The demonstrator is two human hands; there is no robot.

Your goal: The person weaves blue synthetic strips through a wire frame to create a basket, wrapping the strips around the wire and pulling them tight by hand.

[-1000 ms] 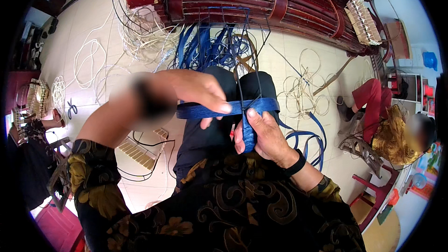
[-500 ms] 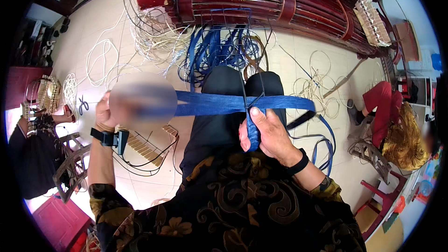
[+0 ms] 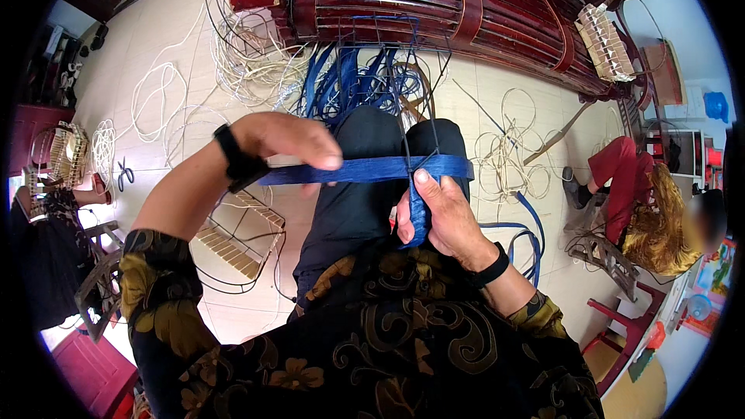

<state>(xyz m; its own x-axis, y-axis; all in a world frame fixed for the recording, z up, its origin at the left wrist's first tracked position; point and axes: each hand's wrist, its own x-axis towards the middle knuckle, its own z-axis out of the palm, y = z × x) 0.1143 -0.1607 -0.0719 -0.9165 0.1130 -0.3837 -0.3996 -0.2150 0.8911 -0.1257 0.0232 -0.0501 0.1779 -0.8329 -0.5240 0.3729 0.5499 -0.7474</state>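
Note:
A dark wire frame point(image 3: 403, 120) rests against my lap, its rods running away between my knees. Blue ribbon-like strip point(image 3: 372, 169) stretches sideways across it and loops past its right side. Around the frame's near bar point(image 3: 419, 221), more blue strip is wound. My right hand point(image 3: 448, 221) is closed on that wrapped bar, thumb on top near the crossing. To the left, my left hand point(image 3: 283, 142) pinches the strip, with fingers showing above and below it; the palm side is hidden.
Blue strips point(image 3: 349, 81) and tangled cream cord point(image 3: 252, 62) lie before a dark red slatted bench point(image 3: 403, 8). A partly wrapped frame point(image 3: 237, 240) and scissors point(image 3: 125, 174) are on the floor at left. Seated people are at left and right point(image 3: 648, 209).
My left hand has moved right and up, closer to the frame along the strip. The strip's loop on the right has drawn in. My right hand keeps its grip.

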